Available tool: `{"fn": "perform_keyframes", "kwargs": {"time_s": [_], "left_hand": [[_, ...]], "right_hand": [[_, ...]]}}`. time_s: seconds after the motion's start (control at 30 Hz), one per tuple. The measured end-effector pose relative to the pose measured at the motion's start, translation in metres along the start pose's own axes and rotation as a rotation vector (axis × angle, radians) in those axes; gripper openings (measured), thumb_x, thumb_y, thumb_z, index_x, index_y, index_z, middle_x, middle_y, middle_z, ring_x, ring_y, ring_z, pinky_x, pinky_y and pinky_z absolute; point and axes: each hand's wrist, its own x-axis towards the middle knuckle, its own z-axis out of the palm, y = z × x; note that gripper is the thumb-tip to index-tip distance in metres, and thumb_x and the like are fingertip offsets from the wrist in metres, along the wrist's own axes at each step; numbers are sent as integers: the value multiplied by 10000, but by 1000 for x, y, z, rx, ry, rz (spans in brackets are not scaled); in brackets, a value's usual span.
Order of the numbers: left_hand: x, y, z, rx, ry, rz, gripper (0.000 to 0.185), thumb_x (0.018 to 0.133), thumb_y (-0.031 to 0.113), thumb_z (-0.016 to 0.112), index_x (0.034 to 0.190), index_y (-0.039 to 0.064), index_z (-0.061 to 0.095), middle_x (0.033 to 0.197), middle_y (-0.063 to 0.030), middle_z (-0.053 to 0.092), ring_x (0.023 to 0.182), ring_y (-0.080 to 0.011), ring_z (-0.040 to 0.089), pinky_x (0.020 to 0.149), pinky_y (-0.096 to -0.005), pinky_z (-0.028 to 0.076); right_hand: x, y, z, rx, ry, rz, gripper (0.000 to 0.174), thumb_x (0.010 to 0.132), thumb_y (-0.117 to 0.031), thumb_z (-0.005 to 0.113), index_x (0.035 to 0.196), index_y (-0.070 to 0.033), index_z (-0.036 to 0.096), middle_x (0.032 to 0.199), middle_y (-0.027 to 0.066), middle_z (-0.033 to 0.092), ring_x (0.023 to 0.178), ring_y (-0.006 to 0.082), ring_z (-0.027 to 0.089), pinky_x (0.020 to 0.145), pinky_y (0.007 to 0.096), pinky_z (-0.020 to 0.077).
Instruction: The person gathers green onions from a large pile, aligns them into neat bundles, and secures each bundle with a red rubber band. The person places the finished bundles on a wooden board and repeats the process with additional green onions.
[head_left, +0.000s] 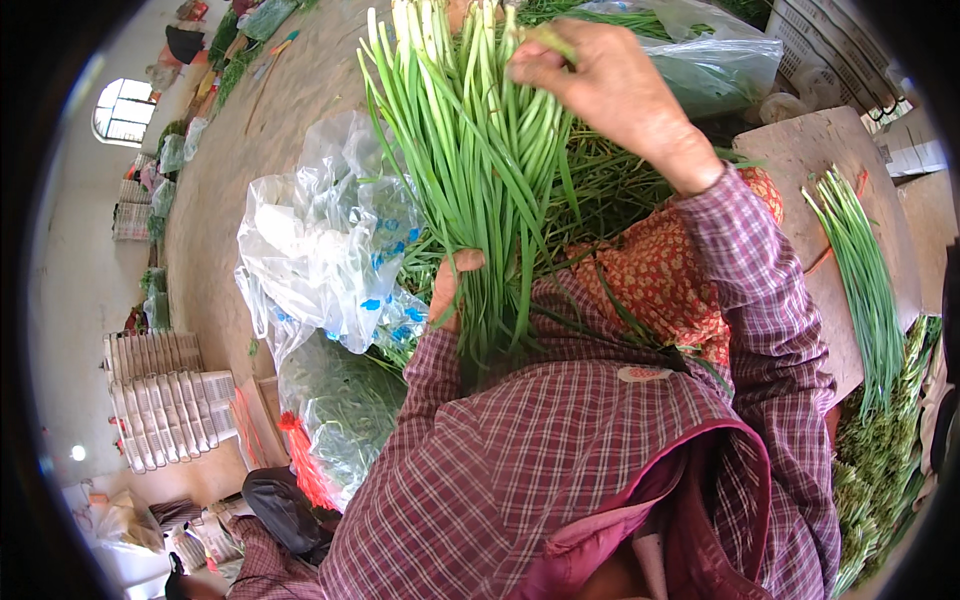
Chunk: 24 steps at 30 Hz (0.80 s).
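Note:
A large bunch of long green leafy stalks, which look like garlic chives (480, 180), stands with its pale ends towards the top of the view. Low on the bunch, my left hand (452, 289) is closed around the leaves, its fingers partly hidden. My right hand (600, 82) is at the pale ends, thumb and fingers pinched on a yellowish-green leaf (553, 43). Loose green leaves (615, 176) lie under and beside the bunch, near a red flowered cloth (660, 270) on my lap. A smaller bunch (862, 277) rests on a board at the right.
Crumpled clear plastic bags (322, 225) lie at the left, above a bag of greens (345, 405) and red plastic strands (304, 457). Another bag of greens (705, 67) is at the top right. The board (810, 150) is at my right, with piled bundles (877, 465) below. Crates (172, 405) stand far left.

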Motion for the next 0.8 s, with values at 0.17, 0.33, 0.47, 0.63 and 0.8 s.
{"fn": "perform_keyframes", "kwargs": {"time_s": [0.17,0.33,0.47,0.63,0.8], "left_hand": [[-3,2,10,-37,213,-61,528,733,286,754,1141,-17,608,924,-111,670,713,-231,634,601,-346,533],[-3,3,9,52,156,-18,506,702,296,765,1080,-16,636,858,-111,673,658,-231,623,564,-350,522],[-1,6,11,71,132,-13,471,696,297,759,1025,-23,654,804,-111,667,632,-231,614,546,-352,513],[-5,4,19,99,218,-18,460,709,310,749,1009,-24,652,792,-107,664,652,-232,618,559,-346,511],[-1,3,-6,-30,-59,-28,503,804,234,681,1182,-91,610,1060,-194,681,896,-289,679,789,-389,570]], "right_hand": [[-9,5,-6,192,29,-171,219,919,-261,702,1032,-76,734,896,63,717,820,137,669,768,291,526],[-16,3,16,-186,171,-372,176,855,-177,731,1010,-95,735,852,93,625,779,286,663,675,376,526],[-19,10,28,-169,224,-319,161,840,-178,735,971,-85,731,839,105,610,763,309,650,665,397,516],[-12,15,30,-149,183,-262,176,853,-194,714,956,-51,708,797,108,624,757,288,651,668,387,507],[-21,12,15,314,-119,-8,245,850,-281,710,902,-42,715,756,78,650,702,185,642,723,340,513]]}}
